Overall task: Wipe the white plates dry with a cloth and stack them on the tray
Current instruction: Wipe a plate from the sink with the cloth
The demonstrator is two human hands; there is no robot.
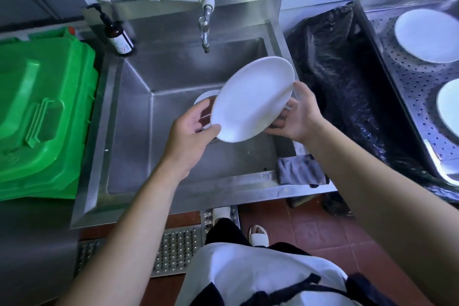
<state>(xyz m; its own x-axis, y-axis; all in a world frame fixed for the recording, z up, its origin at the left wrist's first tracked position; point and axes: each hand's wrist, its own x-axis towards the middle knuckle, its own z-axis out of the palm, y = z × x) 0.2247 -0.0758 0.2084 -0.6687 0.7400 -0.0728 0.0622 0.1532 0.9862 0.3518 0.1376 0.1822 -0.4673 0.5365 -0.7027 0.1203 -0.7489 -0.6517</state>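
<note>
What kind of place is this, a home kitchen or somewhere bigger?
Probably a commercial kitchen's dishwashing area. A deep steel sink with a wall tap, a big perforated steel tray holding white plates, and a large green bin suggest that.

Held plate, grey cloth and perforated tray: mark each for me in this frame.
Held plate [253,99], head view, centre of its white face.
Grey cloth [301,169], head view, middle of the folded cloth on the sink's front rim.
Perforated tray [407,77], head view, bare perforated floor between two plates.

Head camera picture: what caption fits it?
Both hands hold a white plate over the sink.
</note>
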